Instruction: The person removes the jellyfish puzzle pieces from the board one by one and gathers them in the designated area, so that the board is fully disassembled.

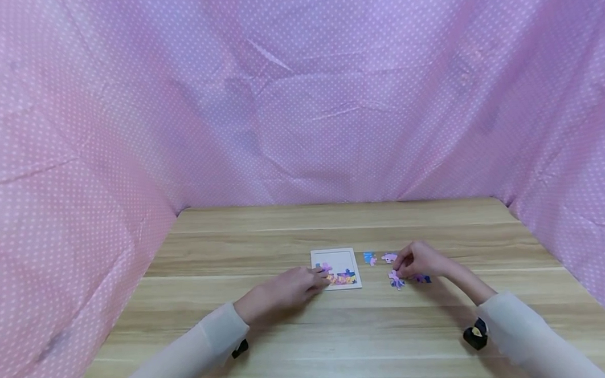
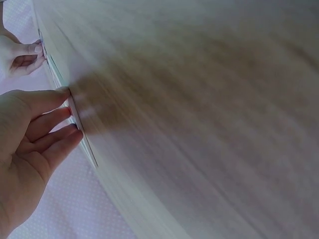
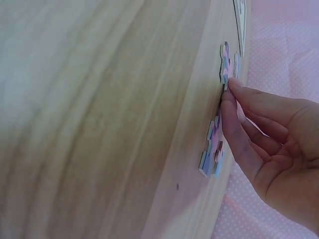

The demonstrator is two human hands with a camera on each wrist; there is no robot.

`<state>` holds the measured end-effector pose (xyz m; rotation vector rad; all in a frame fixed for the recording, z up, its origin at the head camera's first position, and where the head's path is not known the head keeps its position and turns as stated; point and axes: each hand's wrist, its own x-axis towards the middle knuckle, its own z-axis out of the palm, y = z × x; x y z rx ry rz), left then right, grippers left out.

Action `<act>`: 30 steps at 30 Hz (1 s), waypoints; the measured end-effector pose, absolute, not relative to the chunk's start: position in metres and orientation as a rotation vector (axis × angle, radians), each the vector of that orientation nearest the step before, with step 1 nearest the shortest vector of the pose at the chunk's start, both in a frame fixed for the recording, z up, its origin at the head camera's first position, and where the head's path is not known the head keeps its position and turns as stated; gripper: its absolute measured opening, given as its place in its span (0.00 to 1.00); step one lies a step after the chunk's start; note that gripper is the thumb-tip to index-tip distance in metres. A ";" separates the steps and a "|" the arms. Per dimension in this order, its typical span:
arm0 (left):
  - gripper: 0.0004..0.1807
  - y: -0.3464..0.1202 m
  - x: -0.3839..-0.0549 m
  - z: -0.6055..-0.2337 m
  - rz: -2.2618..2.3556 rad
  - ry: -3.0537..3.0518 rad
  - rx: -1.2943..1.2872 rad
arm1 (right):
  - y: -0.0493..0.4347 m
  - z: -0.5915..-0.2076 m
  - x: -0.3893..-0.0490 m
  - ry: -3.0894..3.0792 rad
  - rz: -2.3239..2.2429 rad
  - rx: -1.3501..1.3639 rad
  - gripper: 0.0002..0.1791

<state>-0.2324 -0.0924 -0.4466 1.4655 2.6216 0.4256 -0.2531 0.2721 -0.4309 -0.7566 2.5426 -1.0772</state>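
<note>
A square white puzzle tray lies on the wooden table, its lower part filled with colourful jigsaw pieces. My left hand is at the tray's lower left corner. Its relaxed fingertips touch the tray edge, seen edge-on in the left wrist view. To the right of the tray, my right hand pinches a purple and pink puzzle piece between thumb and index finger. In the right wrist view that piece stands out past the fingertips, low over the table.
Loose puzzle pieces lie around the right hand: a blue one beside the tray, a pink one and a dark purple one partly under the hand. Pink dotted cloth hangs around the table at the back and sides.
</note>
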 end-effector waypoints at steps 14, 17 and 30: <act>0.17 -0.091 -0.229 -0.441 0.361 2.632 1.486 | 0.266 -0.425 -0.261 2.585 -1.072 -0.763 0.06; 0.17 -0.091 -0.229 -0.440 0.349 2.632 1.491 | 0.260 -0.424 -0.263 2.615 -1.034 -0.752 0.08; 0.16 -0.095 -0.229 -0.443 0.495 2.613 1.533 | 0.216 -0.422 -0.276 2.537 -1.112 -0.806 0.10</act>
